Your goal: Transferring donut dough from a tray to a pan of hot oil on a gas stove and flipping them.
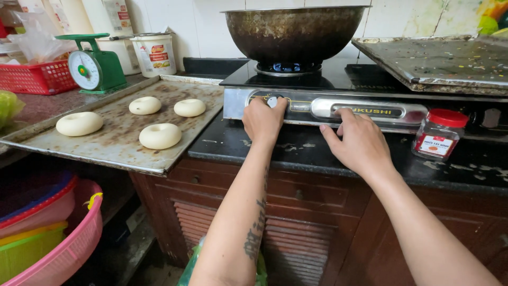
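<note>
My left hand (263, 118) is closed around the round control knob (272, 100) on the front of the silver-fronted gas stove (370, 110), fingers wrapped over it so you can barely see the dial. My right hand (360, 143) is open and loose, fingertips resting against the stove's front panel just to the right, holding nothing, more or less bracing the thing.

Right above the knob sits the big, dark, scorched metal wok (294, 32) on the burner, and there's a ring of blue flame (288, 67) already showing under it. So I'd say I'm at the setting-the-heat stage: burner lit, knob in hand. Next bit probably wants a small, careful twist while watching that flame, not the dial.

Off to the left, the worn metal baking tray (106, 151) holds four pale ring-shaped dough pieces (160, 136), well apart from the stove. Behind it there's a green kitchen scale (94, 66), and on the dark counter to my right, a small red-lidded jar (440, 133).
</note>
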